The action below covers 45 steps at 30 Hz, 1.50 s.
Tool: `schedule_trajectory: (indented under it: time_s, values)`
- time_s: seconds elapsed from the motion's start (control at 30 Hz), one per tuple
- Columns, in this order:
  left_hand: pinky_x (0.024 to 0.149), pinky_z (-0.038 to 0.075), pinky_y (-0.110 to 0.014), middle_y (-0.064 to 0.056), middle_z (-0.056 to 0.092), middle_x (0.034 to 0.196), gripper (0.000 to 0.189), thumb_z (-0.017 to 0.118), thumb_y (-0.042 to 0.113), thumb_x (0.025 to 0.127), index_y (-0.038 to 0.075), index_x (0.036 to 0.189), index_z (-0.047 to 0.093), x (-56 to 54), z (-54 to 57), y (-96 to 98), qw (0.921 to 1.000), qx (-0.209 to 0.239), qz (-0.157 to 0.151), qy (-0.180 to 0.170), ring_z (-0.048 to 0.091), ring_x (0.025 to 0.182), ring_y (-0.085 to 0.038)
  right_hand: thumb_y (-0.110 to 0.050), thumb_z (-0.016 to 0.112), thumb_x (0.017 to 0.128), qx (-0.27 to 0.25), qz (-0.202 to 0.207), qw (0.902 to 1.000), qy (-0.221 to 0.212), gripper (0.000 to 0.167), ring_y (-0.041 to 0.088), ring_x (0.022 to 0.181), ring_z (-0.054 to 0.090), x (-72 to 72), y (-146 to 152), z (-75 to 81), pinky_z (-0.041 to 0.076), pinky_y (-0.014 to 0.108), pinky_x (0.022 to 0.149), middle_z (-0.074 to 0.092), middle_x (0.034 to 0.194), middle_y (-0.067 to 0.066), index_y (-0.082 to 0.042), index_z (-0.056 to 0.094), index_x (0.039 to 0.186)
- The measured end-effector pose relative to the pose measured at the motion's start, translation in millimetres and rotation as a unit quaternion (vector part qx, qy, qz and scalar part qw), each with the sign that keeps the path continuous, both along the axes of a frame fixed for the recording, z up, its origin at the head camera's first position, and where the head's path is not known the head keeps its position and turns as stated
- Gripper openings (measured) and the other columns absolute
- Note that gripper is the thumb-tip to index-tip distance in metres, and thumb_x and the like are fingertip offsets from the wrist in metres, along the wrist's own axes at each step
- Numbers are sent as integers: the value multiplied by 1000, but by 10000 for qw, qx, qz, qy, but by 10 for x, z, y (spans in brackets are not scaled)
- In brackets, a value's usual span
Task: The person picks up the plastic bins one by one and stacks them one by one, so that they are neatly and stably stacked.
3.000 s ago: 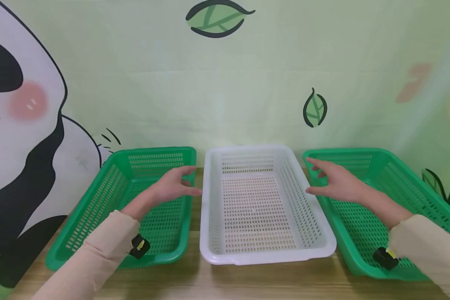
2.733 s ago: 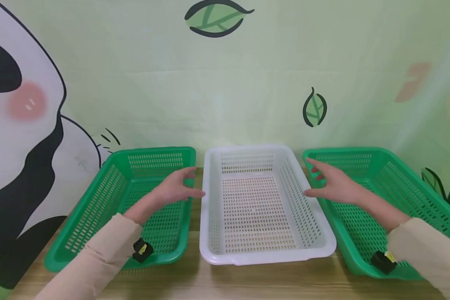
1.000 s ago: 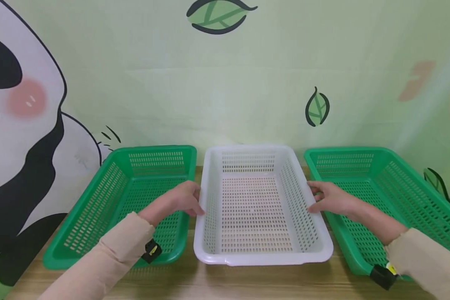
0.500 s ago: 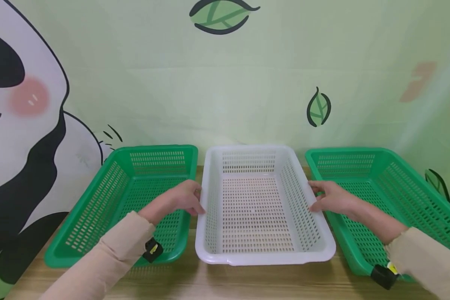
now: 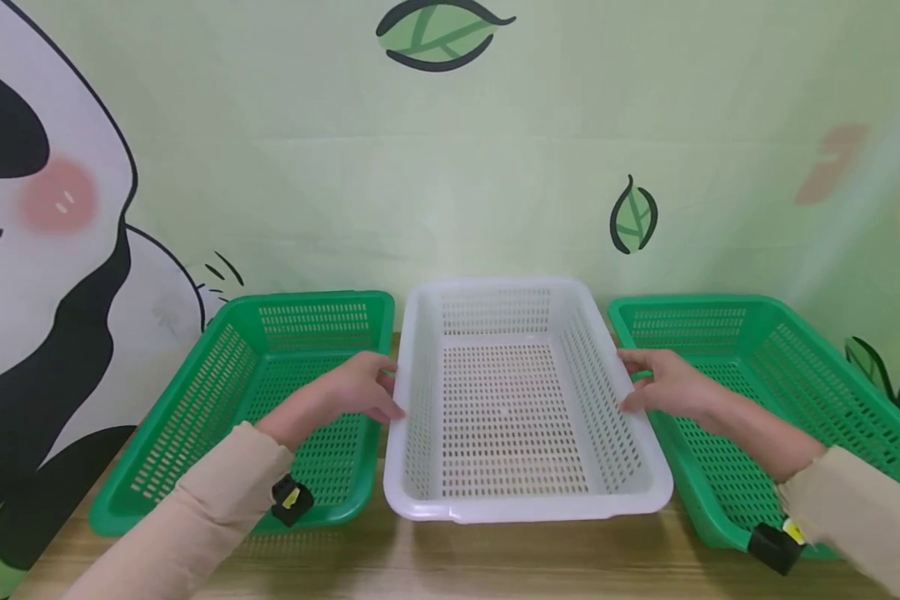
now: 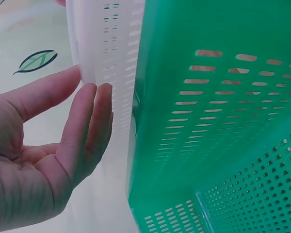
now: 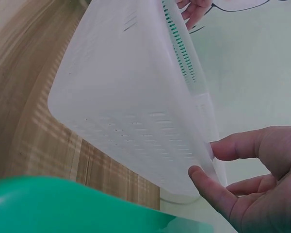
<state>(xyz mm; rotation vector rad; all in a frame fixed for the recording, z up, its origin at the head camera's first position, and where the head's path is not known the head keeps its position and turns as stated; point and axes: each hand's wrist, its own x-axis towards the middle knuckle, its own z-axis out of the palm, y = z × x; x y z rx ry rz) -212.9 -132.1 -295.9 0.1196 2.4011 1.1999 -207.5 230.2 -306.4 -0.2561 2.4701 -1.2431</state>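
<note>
Between two green baskets, a white plastic basket [image 5: 506, 417] with slotted walls is held up by its two long sides. My left hand [image 5: 360, 387] pinches the left rim, thumb on top and fingers beneath; the left wrist view shows that thumb and the fingertips [image 6: 89, 94] at the rim's edge. On the opposite side, the right rim is pinched by my right hand [image 5: 667, 383]. In the right wrist view the right thumb [image 7: 237, 145] presses on the inner side of the rim while a finger supports it from outside. The basket's inside holds nothing.
A green basket [image 5: 168, 392] stands on the left and another green basket [image 5: 847, 392] on the right, both close beside the white one. Wooden tabletop [image 5: 450, 567] shows in front. A printed cloth [image 5: 510, 167] with a panda and leaves hangs behind.
Both hands came inward from above the green baskets and took hold of the white basket's side rims. In the last half second the white basket has risen off the table.
</note>
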Motion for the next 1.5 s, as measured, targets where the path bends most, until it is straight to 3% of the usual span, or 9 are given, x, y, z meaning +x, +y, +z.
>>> schedule_trajectory:
  time_s: [0.1, 0.4, 0.67, 0.9, 1.13, 1.5]
  values:
    - [73, 53, -36, -21, 57, 107, 65, 67, -6, 74, -10, 131, 36, -4, 13, -37, 9999, 100, -4, 46, 62, 89, -27, -1, 60, 79, 10, -22, 10000, 29, 74, 26, 88, 62, 1, -15, 29, 51, 43, 75, 46, 119, 27, 8, 19, 140]
    - [76, 52, -38, -21, 53, 113, 64, 68, 2, 75, -7, 131, 38, -26, 51, -187, 9984, 261, -405, 280, 61, 91, -25, -5, 61, 78, 131, -112, 9997, 165, 76, 25, 92, 59, 22, -23, 182, 50, 43, 79, 49, 120, 25, 8, 20, 140]
    - [74, 52, -38, -21, 52, 113, 64, 68, 7, 75, -5, 131, 39, -14, 144, -277, 9965, 333, -435, 638, 61, 89, -26, -9, 62, 79, 121, -236, 9990, 358, 77, 29, 99, 57, 62, -82, 314, 48, 44, 82, 42, 129, 24, 5, 19, 141]
    - [75, 52, -39, -18, 52, 112, 61, 68, 9, 76, -1, 130, 42, -24, 217, -360, 9951, 264, -328, 891, 61, 87, -25, -10, 61, 79, 65, -368, 9981, 498, 77, 27, 99, 57, 70, -157, 393, 48, 43, 83, 40, 131, 21, 0, 20, 143]
    - [77, 51, -39, -19, 50, 116, 65, 68, 12, 76, 0, 133, 39, -15, 366, -480, 9947, 184, -353, 949, 60, 92, -26, -8, 60, 79, -151, -371, 9970, 661, 72, 26, 95, 59, 65, -268, 490, 49, 41, 79, 44, 127, 18, -4, 26, 142]
    - [79, 50, -37, -16, 48, 123, 69, 67, 15, 77, 4, 137, 34, 56, 583, -699, 9934, 137, -28, 1137, 59, 96, -23, -9, 61, 80, -478, -453, 9948, 772, 75, 24, 96, 58, 79, -465, 681, 47, 38, 82, 40, 130, 15, -7, 22, 144]
